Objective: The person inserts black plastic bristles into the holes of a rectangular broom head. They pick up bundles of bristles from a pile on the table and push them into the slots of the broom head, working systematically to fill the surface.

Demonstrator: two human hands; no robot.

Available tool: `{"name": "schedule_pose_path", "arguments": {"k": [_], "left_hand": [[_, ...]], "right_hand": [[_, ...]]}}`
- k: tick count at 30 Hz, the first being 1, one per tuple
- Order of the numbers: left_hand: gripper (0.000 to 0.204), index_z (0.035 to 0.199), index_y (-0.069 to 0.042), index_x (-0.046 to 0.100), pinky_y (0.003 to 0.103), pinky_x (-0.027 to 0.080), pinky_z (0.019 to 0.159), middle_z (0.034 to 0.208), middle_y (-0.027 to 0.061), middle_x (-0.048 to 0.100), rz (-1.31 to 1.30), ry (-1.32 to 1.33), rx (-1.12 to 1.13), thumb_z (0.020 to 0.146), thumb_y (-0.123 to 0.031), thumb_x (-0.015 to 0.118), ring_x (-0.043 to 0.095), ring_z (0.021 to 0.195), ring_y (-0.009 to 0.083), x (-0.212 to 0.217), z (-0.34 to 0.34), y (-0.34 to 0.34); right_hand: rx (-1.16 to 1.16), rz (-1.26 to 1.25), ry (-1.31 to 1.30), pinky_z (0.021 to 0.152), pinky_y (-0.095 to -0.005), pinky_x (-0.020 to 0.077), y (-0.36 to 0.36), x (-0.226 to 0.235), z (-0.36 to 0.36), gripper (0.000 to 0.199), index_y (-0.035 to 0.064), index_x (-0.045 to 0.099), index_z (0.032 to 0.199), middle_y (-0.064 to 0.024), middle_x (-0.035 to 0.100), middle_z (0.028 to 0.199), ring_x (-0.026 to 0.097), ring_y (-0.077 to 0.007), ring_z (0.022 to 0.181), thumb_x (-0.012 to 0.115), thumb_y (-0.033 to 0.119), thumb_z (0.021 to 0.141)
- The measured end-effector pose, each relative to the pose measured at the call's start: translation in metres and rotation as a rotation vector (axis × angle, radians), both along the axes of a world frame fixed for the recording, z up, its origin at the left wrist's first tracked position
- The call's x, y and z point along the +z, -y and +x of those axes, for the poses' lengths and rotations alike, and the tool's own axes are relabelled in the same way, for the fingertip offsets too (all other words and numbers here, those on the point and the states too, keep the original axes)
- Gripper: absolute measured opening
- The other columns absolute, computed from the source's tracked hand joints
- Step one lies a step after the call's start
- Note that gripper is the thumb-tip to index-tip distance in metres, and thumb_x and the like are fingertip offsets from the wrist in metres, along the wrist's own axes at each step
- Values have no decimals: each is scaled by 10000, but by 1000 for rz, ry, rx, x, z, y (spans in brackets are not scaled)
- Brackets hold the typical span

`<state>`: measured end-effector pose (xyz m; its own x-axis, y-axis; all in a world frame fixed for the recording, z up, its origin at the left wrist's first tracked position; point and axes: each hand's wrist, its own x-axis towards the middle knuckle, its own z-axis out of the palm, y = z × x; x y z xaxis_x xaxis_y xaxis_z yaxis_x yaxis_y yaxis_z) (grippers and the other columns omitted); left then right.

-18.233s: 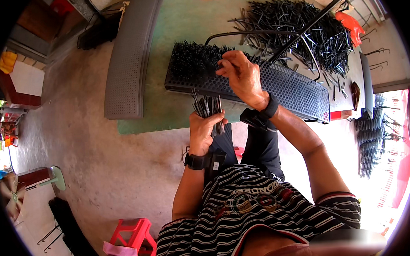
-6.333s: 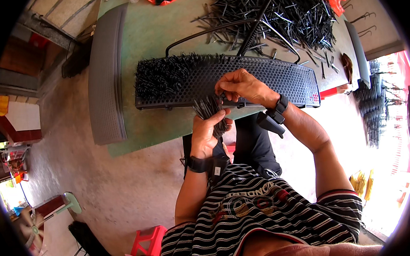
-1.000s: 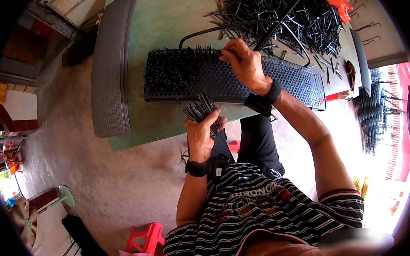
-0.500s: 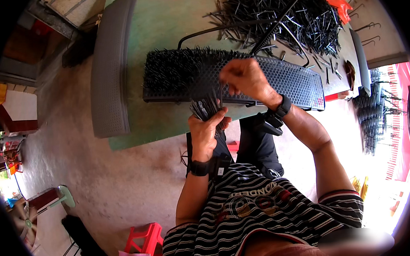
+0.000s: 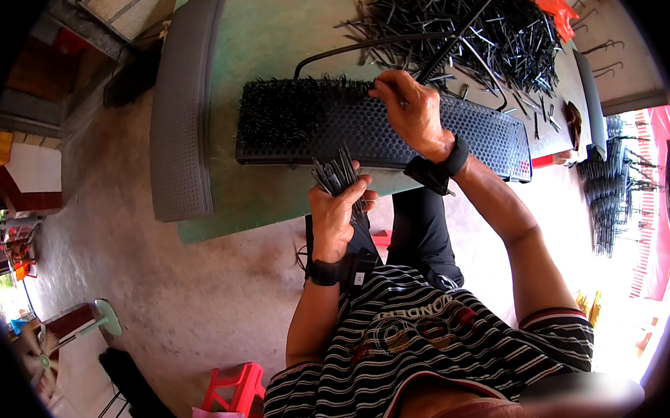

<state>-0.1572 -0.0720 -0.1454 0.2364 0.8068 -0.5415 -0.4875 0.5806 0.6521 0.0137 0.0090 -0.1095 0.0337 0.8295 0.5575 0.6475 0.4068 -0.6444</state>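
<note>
My left hand [image 5: 332, 220] is closed round a bundle of thin dark strips [image 5: 336, 173], their ends fanning up beyond the fingers, just off the near edge of a perforated black panel [image 5: 458, 125]. Above that panel, my right hand [image 5: 417, 112] has its thumb and fingers pinched together by the far edge. Whatever lies in this pinch is too small to make out. Dense black bristle-like tufts [image 5: 282, 110] cover the panel's left part, while rows of open holes show on its right part.
A heap of loose black strips [image 5: 462, 28] lies at the back right of the green table [image 5: 256, 201]. Curved grey perforated sheets [image 5: 181, 111] rest along its left side. A black bar frame [image 5: 373, 44] stands behind the panel. A red stool [image 5: 235, 393] is on the floor.
My right hand has moved up and slightly right, from near the bundle to the panel's far edge. My left hand stays in place with the strips.
</note>
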Motion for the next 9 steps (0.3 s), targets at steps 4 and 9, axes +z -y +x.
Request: {"name": "schedule_pose_path", "arguments": {"k": [4,9], "left_hand": [[302,1088,21,568,300,508,479,810,133,660,-5,1,8,796,40,642,637,572,212,0,-1,1],[313,1096,10,567,308,517,483,817,134,662,-2,0,3,795,36,646,642,577,220,-3,-1,1]], "right_hand": [[27,38,22,553,-331,496,-1,-2,1,95,-11,563,912,-158,613,757,652,-289,676,593,-20,823],[32,34,35,563,-329,498,1,0,1,100,-7,562,924,-155,613,757,652,-293,687,588,-20,828]]}}
